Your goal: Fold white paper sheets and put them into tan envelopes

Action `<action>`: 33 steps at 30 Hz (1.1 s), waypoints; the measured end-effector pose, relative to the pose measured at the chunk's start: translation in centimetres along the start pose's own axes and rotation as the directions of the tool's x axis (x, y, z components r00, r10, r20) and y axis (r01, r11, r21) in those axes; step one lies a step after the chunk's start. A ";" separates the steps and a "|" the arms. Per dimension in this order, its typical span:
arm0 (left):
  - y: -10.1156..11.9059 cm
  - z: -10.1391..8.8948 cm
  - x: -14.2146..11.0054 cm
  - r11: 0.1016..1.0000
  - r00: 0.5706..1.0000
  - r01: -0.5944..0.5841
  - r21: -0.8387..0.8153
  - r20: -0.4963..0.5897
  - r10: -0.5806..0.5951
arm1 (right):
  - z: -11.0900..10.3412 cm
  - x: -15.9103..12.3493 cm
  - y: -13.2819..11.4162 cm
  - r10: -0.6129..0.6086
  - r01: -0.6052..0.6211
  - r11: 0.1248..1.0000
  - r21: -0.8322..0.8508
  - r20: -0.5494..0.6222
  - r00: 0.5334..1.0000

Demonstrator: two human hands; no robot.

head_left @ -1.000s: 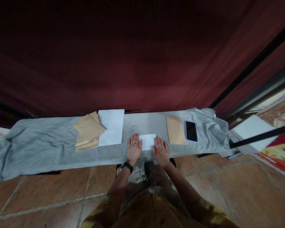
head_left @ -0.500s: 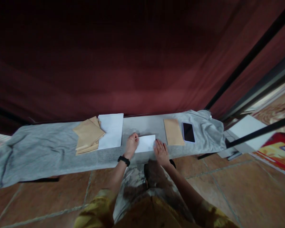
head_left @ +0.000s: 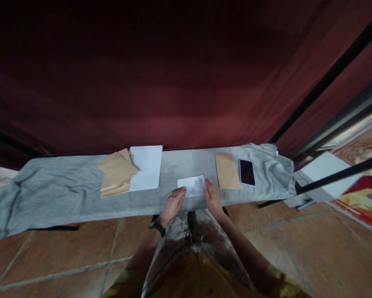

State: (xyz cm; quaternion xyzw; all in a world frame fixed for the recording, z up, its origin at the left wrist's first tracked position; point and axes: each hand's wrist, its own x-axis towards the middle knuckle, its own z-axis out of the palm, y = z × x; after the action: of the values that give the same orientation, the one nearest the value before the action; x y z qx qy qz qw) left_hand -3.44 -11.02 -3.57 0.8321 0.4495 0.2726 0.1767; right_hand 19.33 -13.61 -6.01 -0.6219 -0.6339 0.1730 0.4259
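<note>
Okay, small smooth white paper (head_left: 192, 184), rectangular, lies on the soft, grey cloth-covered worktop (head_left: 55, 186) between both hands. Left hand (head_left: 172, 205): fingers together, slightly bent, at the near-left corner; can't tell if gripping. Right hand (head_left: 213, 199): opened out, fingers straight along the right edge, grasping nothing. Matte brown envelopes (head_left: 116, 169) fanned left, glossy phone (head_left: 247, 172) right.

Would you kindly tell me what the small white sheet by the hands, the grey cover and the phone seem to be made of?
Small white sheet: probably matte paper, being flat with straight edges.
Grey cover: likely matte fabric, judging by its soft folds.
Phone: apparently smooth glass in front, given its flat, dark screen.
</note>
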 end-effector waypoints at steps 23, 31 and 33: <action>3.9 3.6 -1.3 0.898 0.976 -0.089 0.430 0.216 -0.006 | -0.3 -1.6 -1.2 -0.103 0.254 0.783 -0.567 0.285 0.953; 3.9 3.9 -1.0 0.900 0.975 -0.100 0.425 0.220 0.004 | 1.0 1.3 -2.8 -0.067 0.236 0.823 -0.517 0.324 0.944; 3.9 4.0 -1.0 0.898 0.975 -0.110 0.426 0.221 0.015 | 1.7 1.6 -2.9 -0.074 0.255 0.835 -0.488 0.359 0.930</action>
State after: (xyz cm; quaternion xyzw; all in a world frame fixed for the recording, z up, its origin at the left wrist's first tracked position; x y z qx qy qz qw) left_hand 1.05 -14.16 -4.91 0.8888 0.4505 0.0805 0.0244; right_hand 16.40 -12.08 -4.26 -0.6195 -0.7701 0.0550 0.1420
